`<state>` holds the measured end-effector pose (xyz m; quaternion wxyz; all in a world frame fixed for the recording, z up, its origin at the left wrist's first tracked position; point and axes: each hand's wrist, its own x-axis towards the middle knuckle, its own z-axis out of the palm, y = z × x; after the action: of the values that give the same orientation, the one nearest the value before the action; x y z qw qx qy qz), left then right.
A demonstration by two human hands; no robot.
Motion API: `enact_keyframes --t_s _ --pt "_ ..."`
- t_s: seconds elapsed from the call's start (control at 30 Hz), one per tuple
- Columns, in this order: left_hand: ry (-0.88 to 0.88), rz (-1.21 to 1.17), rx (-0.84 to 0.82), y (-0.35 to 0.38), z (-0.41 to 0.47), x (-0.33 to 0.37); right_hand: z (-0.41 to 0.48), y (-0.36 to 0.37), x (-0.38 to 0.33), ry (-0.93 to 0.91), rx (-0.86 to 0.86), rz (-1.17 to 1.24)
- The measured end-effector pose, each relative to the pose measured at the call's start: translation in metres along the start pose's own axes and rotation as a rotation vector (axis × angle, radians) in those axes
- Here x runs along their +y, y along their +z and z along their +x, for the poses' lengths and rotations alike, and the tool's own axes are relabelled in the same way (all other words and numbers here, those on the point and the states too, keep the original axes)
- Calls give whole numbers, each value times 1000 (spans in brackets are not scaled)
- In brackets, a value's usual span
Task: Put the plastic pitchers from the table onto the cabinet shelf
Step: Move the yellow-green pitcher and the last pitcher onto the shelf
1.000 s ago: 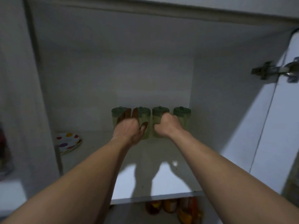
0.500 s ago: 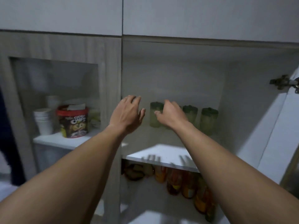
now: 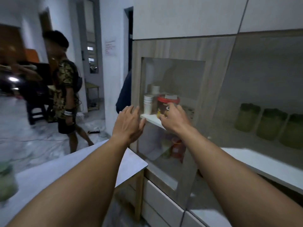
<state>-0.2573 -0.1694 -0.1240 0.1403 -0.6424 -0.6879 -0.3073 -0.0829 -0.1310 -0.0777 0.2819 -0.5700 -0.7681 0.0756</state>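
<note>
Three green plastic pitchers (image 3: 268, 124) with dark green lids stand in a row on the white cabinet shelf (image 3: 262, 163) at the far right. A blurred green pitcher (image 3: 6, 182) sits on the white table (image 3: 65, 171) at the left edge. My left hand (image 3: 128, 122) and my right hand (image 3: 174, 119) hang in the air in front of the glass-fronted cabinet section, fingers spread, holding nothing. Both are well left of the shelved pitchers.
Behind the glass door (image 3: 170, 112) are stacked white cups (image 3: 148, 104) and a red-lidded tub (image 3: 167, 106). A person (image 3: 65, 89) stands on the floor to the left, beyond the table. White drawers (image 3: 164, 205) lie below the cabinet.
My hands have let go of the pitchers and drawn back out of the cabinet. My view has swung left, bringing the table, room and another person into sight.
</note>
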Motion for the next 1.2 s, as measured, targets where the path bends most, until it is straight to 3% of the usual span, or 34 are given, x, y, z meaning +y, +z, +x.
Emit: enact_keyframes --t_s 0.4,0.53,0.73,1.07,1.2 --pt "-359 145 -39 -52 -115 -228 -43 164 -189 -205 -241 106" --pt "-414 156 -16 -68 -153 -284 -56 215 -239 -264 -276 128" --pt "-643 205 25 -95 -224 -384 -86 305 -326 -353 -419 194" --pt "-1183 -27 194 -92 -295 -511 -121 453 -421 -440 -654 247" --pt "-1324 -86 263 -79 -304 -550 -124 506 -438 -387 -746 304"
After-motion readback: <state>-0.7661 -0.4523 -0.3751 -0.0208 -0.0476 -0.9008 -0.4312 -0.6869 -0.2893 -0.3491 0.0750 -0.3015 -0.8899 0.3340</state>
